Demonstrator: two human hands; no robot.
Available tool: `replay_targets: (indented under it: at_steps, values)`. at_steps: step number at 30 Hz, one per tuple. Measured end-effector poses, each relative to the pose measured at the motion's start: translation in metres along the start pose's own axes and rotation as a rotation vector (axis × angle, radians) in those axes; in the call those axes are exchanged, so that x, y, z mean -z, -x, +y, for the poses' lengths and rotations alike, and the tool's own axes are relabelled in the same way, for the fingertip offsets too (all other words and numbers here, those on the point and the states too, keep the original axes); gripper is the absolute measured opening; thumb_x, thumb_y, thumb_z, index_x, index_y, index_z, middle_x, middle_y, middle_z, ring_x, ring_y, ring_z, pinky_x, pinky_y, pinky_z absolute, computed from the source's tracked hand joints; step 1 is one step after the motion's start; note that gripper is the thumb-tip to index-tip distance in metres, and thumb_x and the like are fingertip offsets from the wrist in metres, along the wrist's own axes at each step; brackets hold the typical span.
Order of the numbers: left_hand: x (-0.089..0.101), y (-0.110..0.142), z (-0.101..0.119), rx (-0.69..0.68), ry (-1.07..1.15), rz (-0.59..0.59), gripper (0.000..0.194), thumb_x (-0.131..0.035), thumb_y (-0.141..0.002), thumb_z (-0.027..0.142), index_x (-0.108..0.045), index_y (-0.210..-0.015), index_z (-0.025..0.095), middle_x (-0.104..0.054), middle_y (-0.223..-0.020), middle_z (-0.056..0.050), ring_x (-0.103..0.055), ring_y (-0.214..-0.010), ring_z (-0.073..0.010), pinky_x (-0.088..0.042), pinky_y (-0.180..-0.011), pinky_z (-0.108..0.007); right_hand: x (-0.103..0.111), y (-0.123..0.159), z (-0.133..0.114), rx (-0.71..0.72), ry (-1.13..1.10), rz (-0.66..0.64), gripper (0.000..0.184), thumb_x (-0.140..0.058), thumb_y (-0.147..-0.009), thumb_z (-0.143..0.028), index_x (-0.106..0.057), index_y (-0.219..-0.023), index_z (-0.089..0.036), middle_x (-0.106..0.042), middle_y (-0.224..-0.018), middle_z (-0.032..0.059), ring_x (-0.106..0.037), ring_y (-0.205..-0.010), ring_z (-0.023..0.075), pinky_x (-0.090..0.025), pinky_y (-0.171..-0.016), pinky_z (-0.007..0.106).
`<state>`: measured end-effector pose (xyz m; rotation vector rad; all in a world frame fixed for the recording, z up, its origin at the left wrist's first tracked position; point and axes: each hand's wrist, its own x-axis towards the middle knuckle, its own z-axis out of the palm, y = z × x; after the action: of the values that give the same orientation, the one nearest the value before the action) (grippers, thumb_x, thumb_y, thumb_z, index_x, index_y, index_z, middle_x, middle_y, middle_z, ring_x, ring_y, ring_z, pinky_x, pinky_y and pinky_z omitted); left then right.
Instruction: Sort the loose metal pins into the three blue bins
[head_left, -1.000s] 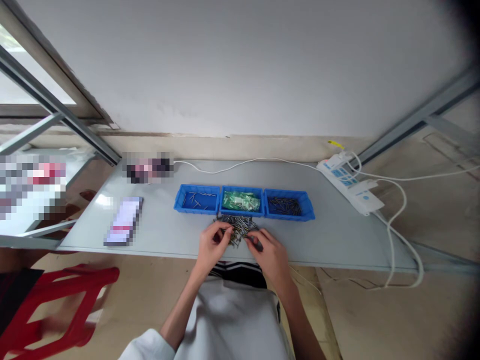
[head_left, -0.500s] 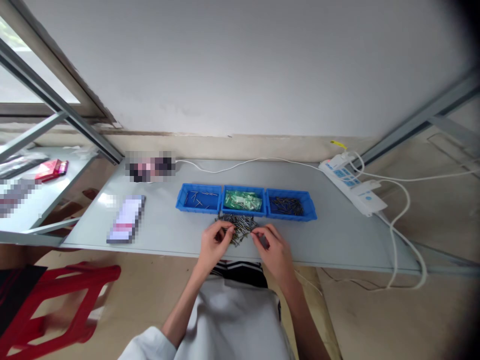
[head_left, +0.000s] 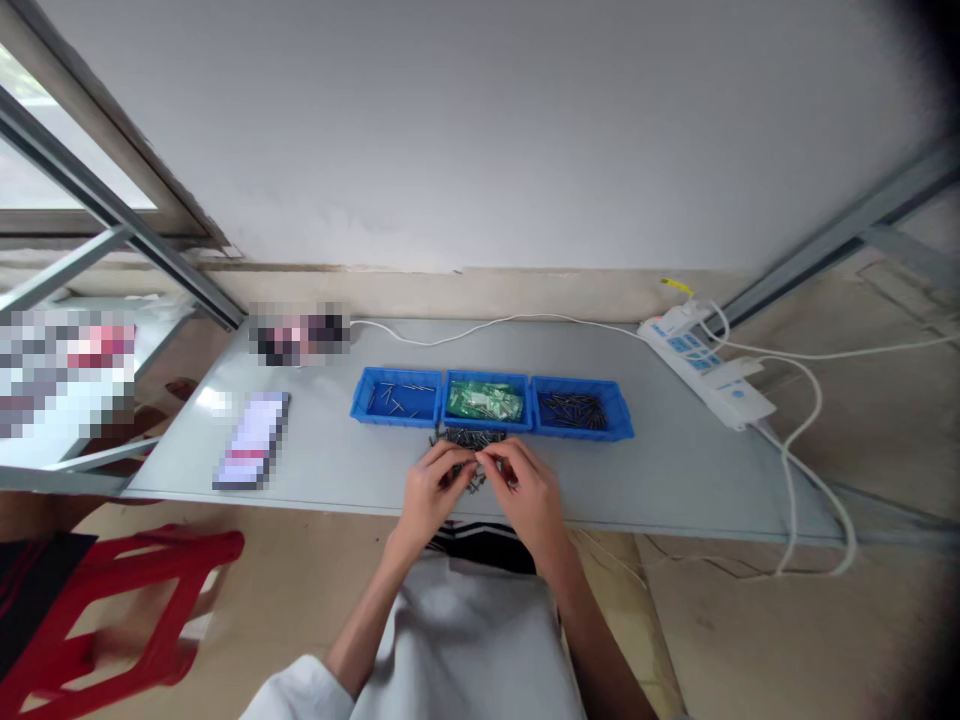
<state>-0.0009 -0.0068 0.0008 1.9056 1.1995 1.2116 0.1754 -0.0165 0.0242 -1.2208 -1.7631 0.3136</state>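
A pile of thin dark metal pieces that look like screws (head_left: 469, 437) lies on the grey table, just in front of the blue bins. Over its near part, my left hand (head_left: 436, 487) is closed in a pinch. My right hand (head_left: 523, 487) pinches too, its fingertips meeting those of the left. Whatever sits between the fingers is too small to make out. The left blue bin (head_left: 360, 405) holds a few thin metal pieces. Green-and-clear packets (head_left: 484, 398) fill the middle bin. Dark screws (head_left: 574, 410) lie in the right bin.
A phone (head_left: 251, 440) lies at the table's left, with a blurred object (head_left: 300, 335) behind it. A white power strip (head_left: 705, 370) with plugs and looping cables stands at the right. Metal posts frame both sides. A red stool (head_left: 157, 590) is at lower left.
My right hand has moved left, from the pile's right side to my left hand. The fingertips, apart before, now meet. My left hand has hardly moved.
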Motion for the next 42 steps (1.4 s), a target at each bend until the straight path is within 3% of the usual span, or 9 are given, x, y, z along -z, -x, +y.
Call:
replay_targets:
  at_steps: [4,9,15,20,28,42]
  values:
    - [0.001,0.001,-0.001,-0.023,0.002,-0.001,0.016,-0.065,-0.107,0.026,-0.079,-0.103,0.02,-0.076,-0.101,-0.008,-0.067,-0.076,-0.0152,-0.051,-0.066,-0.024,-0.005,-0.004,-0.004,0.062,-0.003,0.001,0.012,-0.065,-0.111,-0.024,-0.066,-0.099,-0.024,-0.073,-0.087,0.0021,-0.067,-0.07,0.0148,-0.051,-0.067,0.027]
    - [0.0,0.003,-0.003,0.004,0.015,0.021,0.016,-0.064,-0.107,0.025,-0.079,-0.111,0.02,-0.078,-0.099,-0.006,-0.062,-0.067,-0.0128,-0.052,-0.065,-0.023,-0.007,-0.004,-0.006,0.082,-0.017,0.02,0.009,-0.068,-0.108,-0.021,-0.068,-0.1,-0.024,-0.074,-0.088,0.0029,-0.07,-0.074,0.0165,-0.053,-0.07,0.028]
    - [0.0,0.0,-0.001,0.049,0.107,0.054,0.014,-0.07,-0.104,0.027,-0.082,-0.103,0.02,-0.082,-0.1,-0.008,-0.067,-0.068,-0.0127,-0.054,-0.063,-0.022,-0.004,0.009,0.002,-0.056,-0.106,0.024,0.012,-0.061,-0.11,-0.022,-0.072,-0.115,-0.024,-0.075,-0.092,0.0034,-0.063,-0.067,0.0153,-0.053,-0.067,0.029]
    - [-0.001,-0.002,-0.002,0.06,0.14,0.059,0.015,-0.074,-0.102,0.03,-0.086,-0.103,0.021,-0.085,-0.101,-0.009,-0.071,-0.065,-0.0129,-0.056,-0.06,-0.022,-0.007,0.023,0.013,-0.15,-0.108,0.032,0.016,-0.057,-0.111,-0.024,-0.073,-0.108,-0.024,-0.073,-0.087,0.0028,-0.065,-0.069,0.0157,-0.052,-0.067,0.028]
    - [0.0,-0.002,-0.002,0.054,0.138,0.039,0.014,-0.076,-0.101,0.027,-0.088,-0.105,0.021,-0.087,-0.102,-0.01,-0.08,-0.08,-0.0187,-0.061,-0.064,-0.024,-0.008,0.023,0.01,-0.109,-0.085,-0.03,0.01,-0.062,-0.109,-0.026,-0.072,-0.112,-0.025,-0.073,-0.09,0.0023,-0.058,-0.064,0.0146,-0.051,-0.066,0.029]
    - [0.0,0.0,-0.007,0.029,0.124,0.037,0.015,-0.073,-0.101,0.024,-0.087,-0.102,0.021,-0.086,-0.105,-0.011,-0.083,-0.091,-0.0224,-0.067,-0.08,-0.029,-0.015,0.018,0.009,-0.117,-0.225,0.01,0.007,-0.067,-0.107,-0.025,-0.073,-0.111,-0.026,-0.071,-0.091,0.0014,-0.054,-0.06,0.0125,-0.05,-0.058,0.027]
